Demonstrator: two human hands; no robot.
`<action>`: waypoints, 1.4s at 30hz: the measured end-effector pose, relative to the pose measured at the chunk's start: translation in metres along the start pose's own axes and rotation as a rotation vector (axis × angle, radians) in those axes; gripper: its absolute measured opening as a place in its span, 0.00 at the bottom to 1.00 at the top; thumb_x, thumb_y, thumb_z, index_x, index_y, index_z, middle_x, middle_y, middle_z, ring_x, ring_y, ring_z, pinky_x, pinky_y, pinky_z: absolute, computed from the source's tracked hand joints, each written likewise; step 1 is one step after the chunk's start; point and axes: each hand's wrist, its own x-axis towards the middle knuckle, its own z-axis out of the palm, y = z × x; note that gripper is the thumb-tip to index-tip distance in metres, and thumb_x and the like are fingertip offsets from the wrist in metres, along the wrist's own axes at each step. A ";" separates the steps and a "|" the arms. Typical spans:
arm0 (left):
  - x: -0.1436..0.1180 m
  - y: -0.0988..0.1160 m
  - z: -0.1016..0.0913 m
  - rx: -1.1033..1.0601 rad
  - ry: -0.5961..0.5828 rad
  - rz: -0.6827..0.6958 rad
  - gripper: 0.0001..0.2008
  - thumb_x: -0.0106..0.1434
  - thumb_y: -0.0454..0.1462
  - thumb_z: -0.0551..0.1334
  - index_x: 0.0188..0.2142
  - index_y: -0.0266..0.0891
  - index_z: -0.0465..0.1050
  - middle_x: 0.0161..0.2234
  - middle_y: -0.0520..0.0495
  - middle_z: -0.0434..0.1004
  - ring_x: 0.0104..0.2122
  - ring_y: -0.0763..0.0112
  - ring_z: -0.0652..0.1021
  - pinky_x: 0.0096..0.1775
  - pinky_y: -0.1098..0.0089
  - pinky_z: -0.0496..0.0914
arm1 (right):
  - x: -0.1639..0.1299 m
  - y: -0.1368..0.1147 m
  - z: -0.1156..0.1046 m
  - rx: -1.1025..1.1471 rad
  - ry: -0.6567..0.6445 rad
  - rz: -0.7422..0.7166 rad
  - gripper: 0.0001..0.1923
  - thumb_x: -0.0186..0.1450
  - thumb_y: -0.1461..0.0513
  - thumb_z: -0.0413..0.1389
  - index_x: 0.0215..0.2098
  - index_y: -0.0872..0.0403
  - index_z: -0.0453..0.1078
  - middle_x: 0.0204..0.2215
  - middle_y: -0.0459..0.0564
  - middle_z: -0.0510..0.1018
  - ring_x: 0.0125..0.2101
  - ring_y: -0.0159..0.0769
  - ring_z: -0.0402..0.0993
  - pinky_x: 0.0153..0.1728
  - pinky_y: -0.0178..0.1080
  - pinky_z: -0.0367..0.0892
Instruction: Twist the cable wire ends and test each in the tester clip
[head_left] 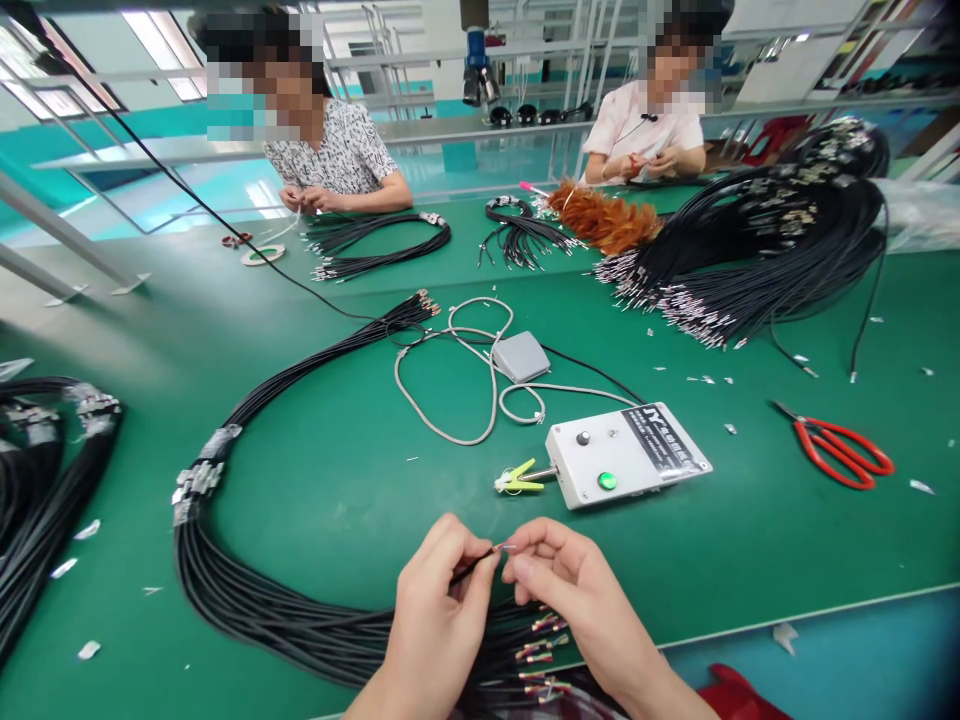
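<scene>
My left hand pinches a black cable near its stripped end, between thumb and forefinger. Thin coloured wires stick out of that end, and the fingertips of my right hand are closed on them. Below both hands runs a bundle of black cables, bent in a wide loop and taped at the left. Its near ends fan out in coloured wires under my right hand. A white box with a knob and a green button lies just beyond, a yellow-green clip at its side.
Red-handled scissors lie at right. A grey pedal-like block with a looped cord sits behind the box. Large cable heaps and an orange-brown duster are farther back. More coiled cables lie at left. Two people work across the table.
</scene>
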 end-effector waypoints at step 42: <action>0.003 0.000 -0.001 -0.846 -0.067 -0.588 0.16 0.60 0.44 0.66 0.44 0.41 0.68 0.31 0.53 0.69 0.23 0.79 0.64 0.25 0.76 0.58 | 0.025 0.002 0.018 -0.146 0.102 -0.155 0.14 0.55 0.52 0.65 0.28 0.56 0.76 0.30 0.47 0.75 0.20 0.26 0.68 0.22 0.32 0.68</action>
